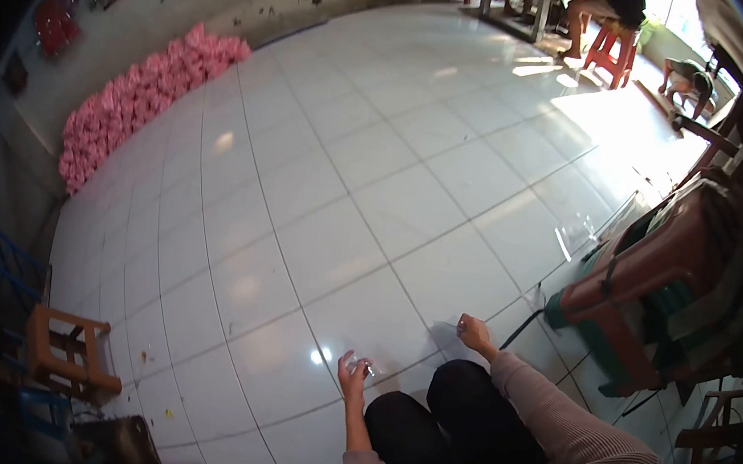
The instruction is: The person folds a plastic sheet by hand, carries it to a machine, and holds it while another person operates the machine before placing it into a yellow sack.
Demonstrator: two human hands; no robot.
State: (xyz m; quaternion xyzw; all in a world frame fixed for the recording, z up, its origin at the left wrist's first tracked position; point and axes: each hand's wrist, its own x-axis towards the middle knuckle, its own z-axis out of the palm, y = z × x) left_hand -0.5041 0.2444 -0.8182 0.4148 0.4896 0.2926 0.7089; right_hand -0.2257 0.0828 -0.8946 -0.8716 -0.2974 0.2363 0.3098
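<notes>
Just ahead of my left knee is my left hand, its fingers curled around a small, shiny, see-through piece that looks like clear plastic. Its exact kind is too small to make out. My right hand hovers beyond my right knee with its fingers closed. Whatever is inside that hand, if anything, does not show. Both hands are apart, above the white tiled floor.
Pink bundles are heaped along the left wall. An orange stool stands at the left, stacked red and green plastic chairs at the right. A person sits on a red stool at the back; another person bends down nearby.
</notes>
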